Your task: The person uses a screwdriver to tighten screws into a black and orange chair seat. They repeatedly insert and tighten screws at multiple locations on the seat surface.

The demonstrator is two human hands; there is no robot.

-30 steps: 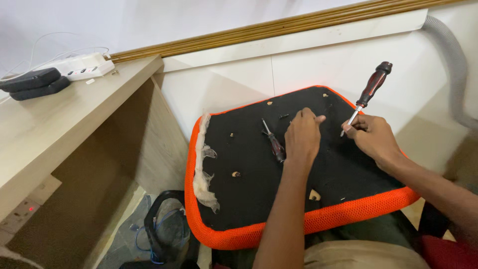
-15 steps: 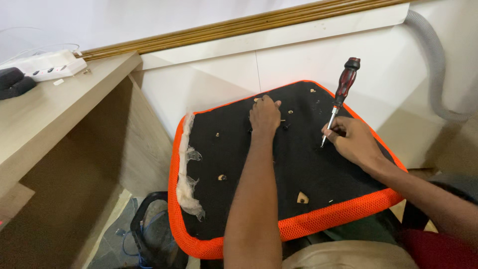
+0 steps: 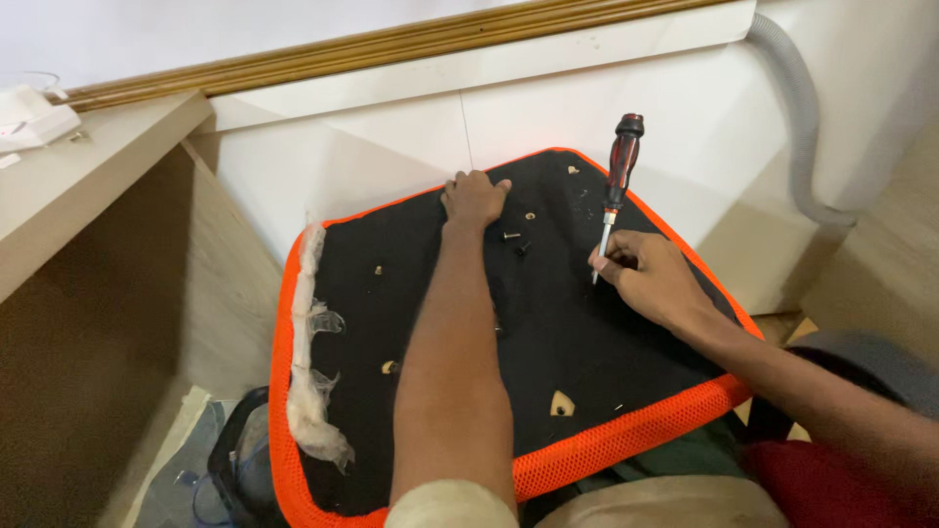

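An upturned chair seat point(image 3: 577, 342), black underneath with an orange mesh rim, lies across my lap. My left hand point(image 3: 475, 197) rests on its far edge, fingers curled over the black surface. My right hand point(image 3: 647, 277) grips the metal shaft of a screwdriver point(image 3: 616, 181) with a red and black handle, held upright with its tip on the seat. Loose dark screws point(image 3: 514, 239) lie just in front of my left hand. Small holes and light patches dot the black underside.
Torn clear plastic wrap point(image 3: 313, 372) clings to the seat's left rim. A beige desk top point(image 3: 88, 186) with a white power strip point(image 3: 34, 117) stands at the left. A grey corrugated hose point(image 3: 797, 117) runs down the white wall at the right.
My left hand has reached farther along the seat to its far edge. The pliers seen a second ago are out of sight. The screwdriver stays upright in my right hand.
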